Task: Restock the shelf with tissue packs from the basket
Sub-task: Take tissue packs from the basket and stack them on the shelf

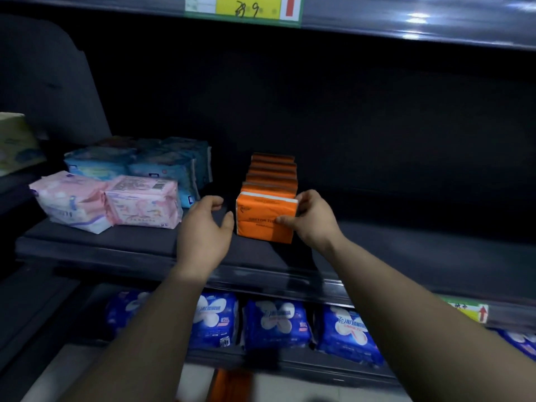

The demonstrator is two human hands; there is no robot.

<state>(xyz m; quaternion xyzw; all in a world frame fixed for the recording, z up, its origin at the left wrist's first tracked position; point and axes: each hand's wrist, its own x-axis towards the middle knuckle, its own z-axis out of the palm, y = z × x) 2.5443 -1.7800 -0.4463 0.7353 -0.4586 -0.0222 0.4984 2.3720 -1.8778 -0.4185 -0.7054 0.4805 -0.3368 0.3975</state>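
Right hand around upright orange tissue pack

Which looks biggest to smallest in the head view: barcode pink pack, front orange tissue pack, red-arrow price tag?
1. pink pack, barely ahead.
2. front orange tissue pack, nearly alike; the right hand hides part.
3. price tag, clearly smallest.

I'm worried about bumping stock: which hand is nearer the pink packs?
Left. The left hand hovers just right of the pink packs; the right hand is farther right, pinching the front orange tissue pack.
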